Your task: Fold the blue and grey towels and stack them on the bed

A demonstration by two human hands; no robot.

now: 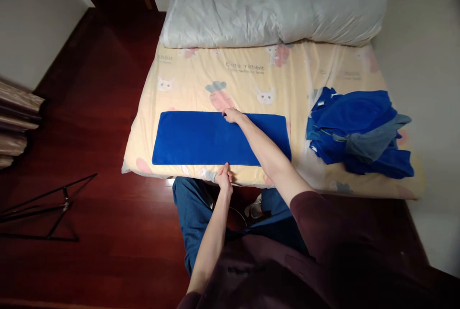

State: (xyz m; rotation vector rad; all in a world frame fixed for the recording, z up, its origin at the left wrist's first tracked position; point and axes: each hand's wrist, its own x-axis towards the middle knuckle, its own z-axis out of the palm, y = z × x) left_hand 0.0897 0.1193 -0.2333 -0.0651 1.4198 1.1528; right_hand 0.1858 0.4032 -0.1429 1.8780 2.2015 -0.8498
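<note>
A blue towel (194, 137) lies flat as a long rectangle on the bed, its long sides running left to right. My right hand (233, 115) reaches across it, fingers closed at the middle of the far edge. At the near edge, almost directly opposite, my left hand (224, 177) pinches the cloth between thumb and fingers. My right forearm covers part of the towel's right half. To the right sits a loose heap of blue cloths (359, 127), with a greyish-blue piece on top.
The bed (187, 88) has a pale yellow sheet printed with rabbits and carrots. A grey rolled quilt (276, 7) spans its far side. Black tripod legs (53, 208) stand on the dark red floor (118, 232) at left, near a curtain (16, 122). A wall borders the right.
</note>
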